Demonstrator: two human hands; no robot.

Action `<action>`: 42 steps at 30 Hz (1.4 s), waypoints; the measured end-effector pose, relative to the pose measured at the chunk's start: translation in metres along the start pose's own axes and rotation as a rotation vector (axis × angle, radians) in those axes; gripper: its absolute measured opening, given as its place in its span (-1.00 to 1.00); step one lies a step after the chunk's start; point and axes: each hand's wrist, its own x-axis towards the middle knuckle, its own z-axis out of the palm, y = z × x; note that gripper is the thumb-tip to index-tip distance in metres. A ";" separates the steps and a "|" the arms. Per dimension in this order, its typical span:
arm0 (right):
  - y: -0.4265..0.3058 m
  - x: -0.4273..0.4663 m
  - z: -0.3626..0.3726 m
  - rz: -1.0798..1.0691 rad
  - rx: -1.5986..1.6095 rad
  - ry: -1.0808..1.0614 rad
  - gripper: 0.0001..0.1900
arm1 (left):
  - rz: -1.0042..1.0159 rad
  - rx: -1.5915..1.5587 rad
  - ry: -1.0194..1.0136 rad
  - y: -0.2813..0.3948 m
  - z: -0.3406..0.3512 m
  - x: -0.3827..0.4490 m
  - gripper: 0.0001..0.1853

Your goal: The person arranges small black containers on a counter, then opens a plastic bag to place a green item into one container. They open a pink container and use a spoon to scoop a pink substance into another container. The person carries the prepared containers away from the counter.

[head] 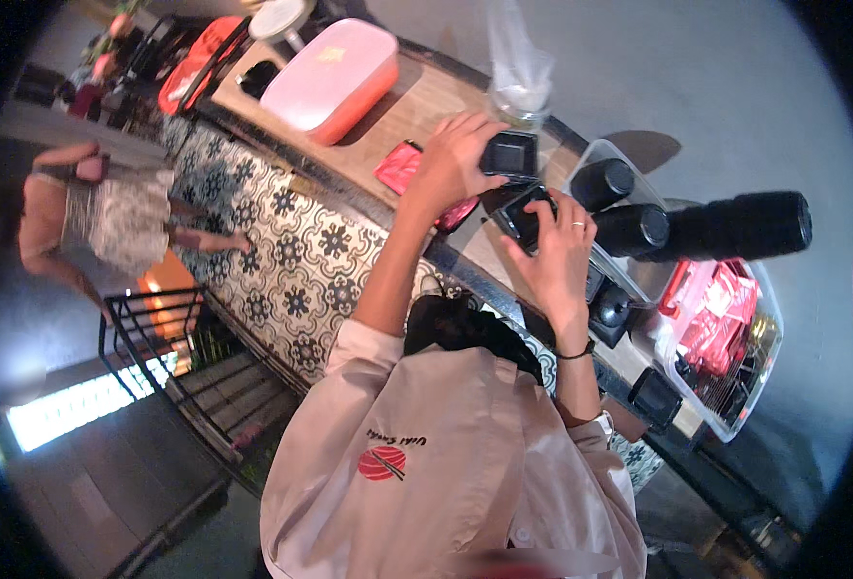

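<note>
My left hand (463,155) grips the edge of a small black square dish (512,155), its fingers along the far side and its thumb at the near corner. Close beside it, my right hand (558,242) has its thumb and fingers on a second black square dish (524,216), partly covered by those fingers. Both dishes are over the narrow wooden counter (434,108). A red packet (400,168) lies left of my left hand. Another dark red packet (458,215) shows just below my left wrist.
A red container with a pink lid (332,72) stands further left. Behind my hands is a clear jar (519,108) with a plastic bag. Rightward are stacked black containers (730,226), a clear bin (767,318) of red packets and a black tray (656,398). A person (93,210) stands beyond the counter's left.
</note>
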 end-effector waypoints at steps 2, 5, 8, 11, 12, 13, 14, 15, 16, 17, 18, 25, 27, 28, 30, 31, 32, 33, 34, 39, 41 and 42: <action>0.006 0.002 0.004 -0.017 -0.002 -0.007 -0.50 | -0.044 0.015 -0.037 -0.005 0.003 0.001 -0.25; 0.009 0.005 0.006 -0.014 0.042 -0.015 -0.51 | -0.076 0.002 -0.025 -0.010 0.002 0.001 -0.27; 0.006 0.012 0.001 0.015 0.101 0.000 -0.50 | -0.113 -0.090 -0.043 -0.009 -0.004 0.002 -0.27; -0.003 0.017 -0.010 0.013 0.169 -0.001 -0.51 | -0.119 -0.109 0.045 -0.009 -0.019 -0.006 -0.28; -0.007 0.018 -0.014 -0.007 0.196 -0.003 -0.51 | -0.094 -0.136 0.126 -0.010 -0.025 -0.012 -0.28; -0.011 0.020 -0.016 -0.023 0.221 0.005 -0.52 | -0.094 -0.156 0.167 -0.014 -0.034 -0.022 -0.29; -0.016 0.021 -0.017 -0.065 0.223 -0.011 -0.53 | -0.066 -0.174 0.235 -0.019 -0.042 -0.033 -0.29; -0.022 0.024 -0.015 -0.143 0.218 0.000 -0.53 | -0.154 -0.129 0.252 -0.024 -0.047 -0.045 -0.29; -0.029 0.026 -0.012 -0.139 0.237 -0.037 -0.53 | -0.216 -0.080 0.296 -0.029 -0.052 -0.058 -0.29; -0.036 0.028 -0.007 -0.170 0.265 -0.050 -0.53 | -0.247 -0.027 0.367 -0.036 -0.054 -0.068 -0.30; -0.043 0.031 0.000 -0.211 0.235 -0.054 -0.54 | -0.329 0.021 0.334 -0.042 -0.053 -0.077 -0.30; -0.075 0.049 0.069 -0.196 0.098 -0.269 -0.58 | -0.510 0.124 0.321 -0.062 -0.018 -0.102 -0.26; -0.075 0.050 0.082 -0.165 0.087 -0.263 -0.55 | -0.517 0.084 0.331 -0.065 -0.013 -0.106 -0.26; -0.075 0.051 0.088 -0.148 0.080 -0.265 -0.52 | -0.488 0.081 0.327 -0.067 -0.013 -0.108 -0.33; -0.075 0.054 0.096 -0.132 0.075 -0.232 -0.51 | -0.513 -0.001 0.307 -0.071 -0.015 -0.112 -0.37; -0.075 0.053 0.097 -0.097 0.059 -0.238 -0.50 | -0.474 -0.030 0.316 -0.072 -0.016 -0.112 -0.40; -0.076 0.052 0.096 -0.092 0.090 -0.207 -0.48 | -0.496 -0.138 0.326 -0.072 -0.018 -0.113 -0.43; -0.080 0.050 0.094 -0.071 0.058 -0.183 -0.49 | -0.465 -0.135 0.363 -0.069 -0.019 -0.112 -0.39; -0.078 0.045 0.088 -0.081 0.140 -0.111 -0.49 | -0.488 -0.084 0.376 -0.065 -0.019 -0.110 -0.41; -0.062 -0.020 0.023 -0.218 0.506 0.064 -0.58 | -0.288 -0.300 0.497 0.005 -0.018 -0.094 -0.56; -0.038 -0.055 -0.010 -0.173 0.498 0.132 -0.71 | -0.081 -0.264 0.520 0.047 -0.014 -0.081 -0.59; -0.023 -0.076 -0.027 -0.134 0.497 0.123 -0.75 | 0.021 -0.388 0.477 0.070 -0.008 -0.074 -0.58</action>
